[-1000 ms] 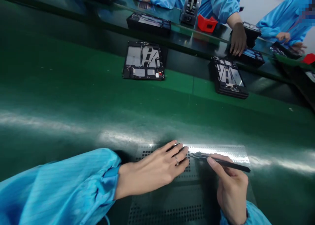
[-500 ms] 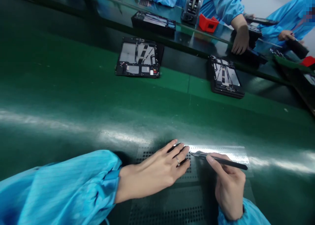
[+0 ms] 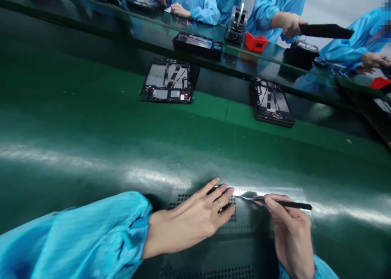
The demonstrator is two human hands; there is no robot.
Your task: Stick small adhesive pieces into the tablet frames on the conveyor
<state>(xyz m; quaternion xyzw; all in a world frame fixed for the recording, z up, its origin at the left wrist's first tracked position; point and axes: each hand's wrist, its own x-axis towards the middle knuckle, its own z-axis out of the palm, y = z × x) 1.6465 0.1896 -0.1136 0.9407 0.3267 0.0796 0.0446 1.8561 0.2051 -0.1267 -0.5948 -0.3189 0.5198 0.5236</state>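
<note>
My left hand (image 3: 195,216) lies flat with its fingers spread on a clear sheet (image 3: 244,224) that bears rows of small dark square pads (image 3: 183,198). A ring shows on one of its fingers. In my right hand (image 3: 291,226) are black tweezers (image 3: 284,202), held in a pinch like a pen. Their tips reach the sheet right beside my left fingertips; whether they grip a pad is too small to tell. Nearer to me lies a second dotted sheet (image 3: 214,266), partly cut off by the frame's bottom.
Opened tablet-like devices (image 3: 166,81) and a stack of similar ones (image 3: 271,102) stand across the green bench (image 3: 91,120). On the raised ledge are another stack (image 3: 198,45), a tape dispenser (image 3: 236,24) and a red holder (image 3: 255,42). Co-workers in blue smocks work behind.
The tweezers have shifted slightly right with my right hand and lie flatter. My left hand stays on the sheet. Across the bench, a co-worker has lifted a dark flat item. The view tilted up slightly.
</note>
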